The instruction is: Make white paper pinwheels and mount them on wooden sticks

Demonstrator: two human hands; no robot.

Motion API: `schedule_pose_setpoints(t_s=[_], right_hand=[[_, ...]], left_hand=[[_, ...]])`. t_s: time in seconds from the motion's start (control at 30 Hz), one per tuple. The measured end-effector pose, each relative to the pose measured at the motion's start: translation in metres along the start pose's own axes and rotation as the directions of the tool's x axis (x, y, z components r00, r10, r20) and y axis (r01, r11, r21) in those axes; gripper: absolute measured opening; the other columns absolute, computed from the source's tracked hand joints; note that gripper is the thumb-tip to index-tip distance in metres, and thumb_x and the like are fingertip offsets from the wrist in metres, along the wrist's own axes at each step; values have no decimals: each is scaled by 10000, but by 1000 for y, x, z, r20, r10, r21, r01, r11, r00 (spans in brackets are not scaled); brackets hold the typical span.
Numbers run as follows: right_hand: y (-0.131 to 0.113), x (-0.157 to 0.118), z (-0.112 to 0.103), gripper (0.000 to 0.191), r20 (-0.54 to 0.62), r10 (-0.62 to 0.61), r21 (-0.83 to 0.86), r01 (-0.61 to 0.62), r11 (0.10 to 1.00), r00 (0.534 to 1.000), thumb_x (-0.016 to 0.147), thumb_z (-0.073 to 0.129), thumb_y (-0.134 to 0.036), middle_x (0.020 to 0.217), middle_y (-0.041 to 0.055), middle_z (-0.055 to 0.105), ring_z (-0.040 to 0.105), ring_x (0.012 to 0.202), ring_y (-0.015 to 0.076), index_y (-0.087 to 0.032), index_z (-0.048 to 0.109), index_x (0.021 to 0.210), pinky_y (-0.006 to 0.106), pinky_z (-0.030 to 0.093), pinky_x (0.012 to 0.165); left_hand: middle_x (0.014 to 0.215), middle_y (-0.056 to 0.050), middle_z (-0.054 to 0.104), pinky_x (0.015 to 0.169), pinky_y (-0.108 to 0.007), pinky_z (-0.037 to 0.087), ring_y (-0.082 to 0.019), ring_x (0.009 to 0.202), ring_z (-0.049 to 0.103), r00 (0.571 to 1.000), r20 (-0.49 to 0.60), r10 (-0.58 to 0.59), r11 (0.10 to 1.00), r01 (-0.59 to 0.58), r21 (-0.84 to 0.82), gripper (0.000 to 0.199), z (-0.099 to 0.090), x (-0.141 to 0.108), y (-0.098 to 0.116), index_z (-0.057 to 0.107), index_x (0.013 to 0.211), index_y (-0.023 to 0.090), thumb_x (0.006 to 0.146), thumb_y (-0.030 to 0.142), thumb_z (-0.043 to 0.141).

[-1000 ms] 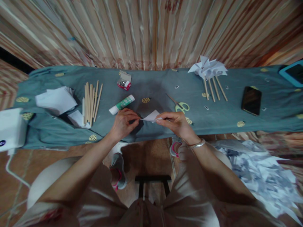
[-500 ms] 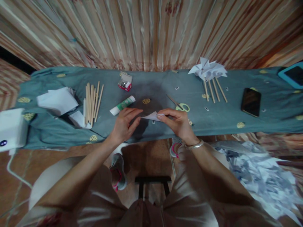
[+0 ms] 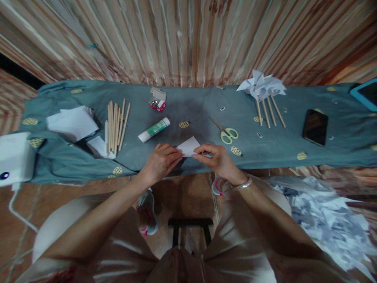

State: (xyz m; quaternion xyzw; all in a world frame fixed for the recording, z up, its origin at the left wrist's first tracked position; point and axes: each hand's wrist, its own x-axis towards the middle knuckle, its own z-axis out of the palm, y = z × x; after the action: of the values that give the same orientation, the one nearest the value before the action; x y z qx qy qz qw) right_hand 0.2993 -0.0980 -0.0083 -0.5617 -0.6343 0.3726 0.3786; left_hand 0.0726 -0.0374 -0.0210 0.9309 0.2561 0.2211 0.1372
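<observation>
A small folded piece of white paper (image 3: pixel 188 146) is held near the front edge of the cloth-covered table. My left hand (image 3: pixel 162 160) pinches its left corner, fingers closed. At the right corner my right hand (image 3: pixel 216 160) grips it between thumb and fingers. A glue stick (image 3: pixel 154 129) lies beyond my left hand. Scissors with pale green handles (image 3: pixel 227 133) rest just beyond my right hand. Farther back stands an open red box of small metal pins (image 3: pixel 157 103).
To the left are wooden sticks (image 3: pixel 116 127), white paper sheets (image 3: pixel 72 122) and a white device (image 3: pixel 14 159). Paper pinwheels on sticks (image 3: pixel 263 87), a phone (image 3: pixel 315 127) and a blue-edged device (image 3: pixel 365 94) lie right. A heap of white paper (image 3: pixel 324 220) sits below at right.
My left hand has come in to the paper and now pinches its left corner. The paper has tilted, showing more of its face. The right hand keeps its hold.
</observation>
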Motion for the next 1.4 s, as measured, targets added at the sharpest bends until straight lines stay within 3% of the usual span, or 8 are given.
schedule_pose_setpoints(t_s=[0.1, 0.2, 0.4, 0.47, 0.57, 0.73, 1.07, 1.4], right_hand=[[8, 1, 1, 105, -21, 12, -12, -13, 1000, 1000, 833, 684, -308, 790, 17, 727, 646, 727, 158, -211, 722, 818, 285, 480, 694], [16, 7, 3, 84, -80, -45, -55, 40, 998, 996, 844, 654, -271, 883, 38, 746, 676, 854, 187, -219, 715, 817, 322, 507, 811], [25, 19, 6, 102, -161, -109, -267, 63, 962, 981, 840, 641, -250, 1066, 91, 739, 671, 1021, 250, -218, 720, 787, 415, 504, 943], [27, 21, 7, 89, -188, -101, -300, 41, 953, 977, 828, 655, -250, 1083, 94, 735, 668, 1036, 258, -222, 721, 774, 430, 503, 957], [28, 24, 8, 88, -211, -94, -322, 22, 947, 973, 822, 660, -244, 1091, 95, 731, 666, 1046, 261, -225, 716, 757, 443, 500, 972], [32, 27, 11, 86, -241, -94, -339, 7, 941, 966, 814, 664, -242, 1075, 92, 732, 662, 1052, 263, -226, 696, 736, 447, 500, 969], [32, 31, 16, 85, -285, -96, -365, -15, 931, 954, 800, 662, -225, 1049, 92, 728, 656, 1031, 263, -228, 651, 716, 442, 499, 964], [31, 32, 18, 85, -302, -82, -398, -48, 916, 950, 781, 634, -183, 1050, 101, 721, 653, 1001, 263, -222, 633, 706, 436, 510, 942]], left_hand=[[949, -80, 751, 770, -346, 415, -212, 876, 634, 1000, 15, -19, 1000, 19, 13, 307, 2, 0, 0, 722, 1041, 186, 1014, 326, 450], [919, -80, 744, 767, -340, 429, -207, 855, 639, 998, 15, -64, 998, 64, 21, 288, 5, 1, -3, 717, 1055, 180, 1007, 308, 463], [897, -62, 737, 747, -323, 480, -190, 817, 649, 990, -27, -140, 990, 140, 27, 261, 6, 5, -8, 692, 1117, 171, 997, 259, 478], [1028, -88, 738, 799, -351, 505, -210, 912, 652, 992, -73, -105, 992, 110, 63, 256, 5, 5, -3, 679, 1140, 163, 994, 251, 487], [1196, -115, 707, 897, -399, 517, -252, 1096, 624, 992, -111, 51, 987, -33, 160, 250, 5, 4, 10, 659, 1169, 144, 981, 198, 503], [1379, -176, 603, 1076, -446, 460, -285, 1345, 505, 982, 2, 190, 957, -185, 225, 364, 19, -5, 28, 550, 1314, 68, 958, 114, 493], [1533, -222, 421, 1188, -537, 332, -309, 1481, 312, 987, 151, 57, 980, -84, 181, 555, 28, -12, 25, 359, 1481, 62, 957, 184, 496], [1532, -218, 424, 1192, -529, 325, -314, 1464, 347, 984, 174, 34, 978, -69, 199, 563, 24, -8, 26, 381, 1467, 53, 944, 197, 528]])
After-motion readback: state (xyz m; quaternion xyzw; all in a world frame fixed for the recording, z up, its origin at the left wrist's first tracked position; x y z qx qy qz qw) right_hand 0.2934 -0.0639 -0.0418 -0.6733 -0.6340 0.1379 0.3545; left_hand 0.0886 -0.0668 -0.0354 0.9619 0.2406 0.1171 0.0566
